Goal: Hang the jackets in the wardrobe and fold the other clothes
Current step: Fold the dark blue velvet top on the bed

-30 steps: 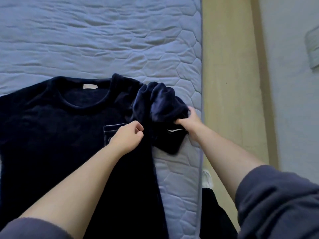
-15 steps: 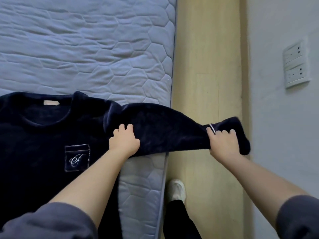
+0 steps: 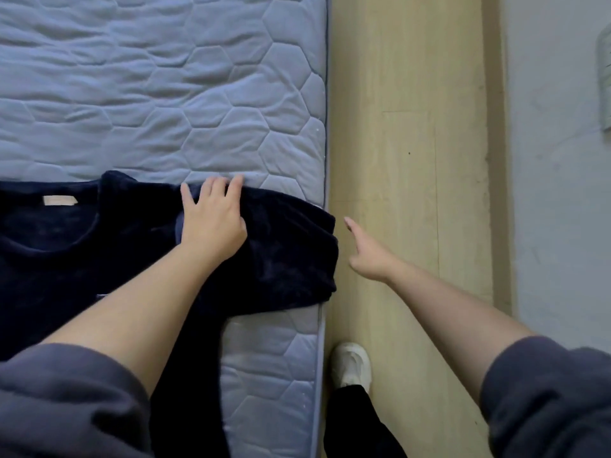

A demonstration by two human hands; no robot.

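A dark navy fleece top [image 3: 66, 266] lies flat on the blue quilted mattress [image 3: 172, 94], its neck label facing up. Its right sleeve [image 3: 291, 252] stretches sideways to the mattress edge and drapes slightly over it. My left hand [image 3: 213, 219] rests flat on the shoulder end of that sleeve, fingers spread and straight. My right hand [image 3: 367, 252] hovers over the floor just right of the sleeve's end, fingers extended, holding nothing. My left forearm hides the chest pocket.
A strip of pale wooden floor [image 3: 413, 160] runs between the mattress edge and a grey wall [image 3: 555, 193]. My white shoe [image 3: 350, 365] and dark trouser leg [image 3: 357, 424] stand beside the bed. A wall socket plate [image 3: 604, 77] shows at the right edge.
The right hand pulled the bunched sleeve out straight past the bed edge, then let go of it. The sleeve now lies on the mattress and the left hand has flattened onto it.
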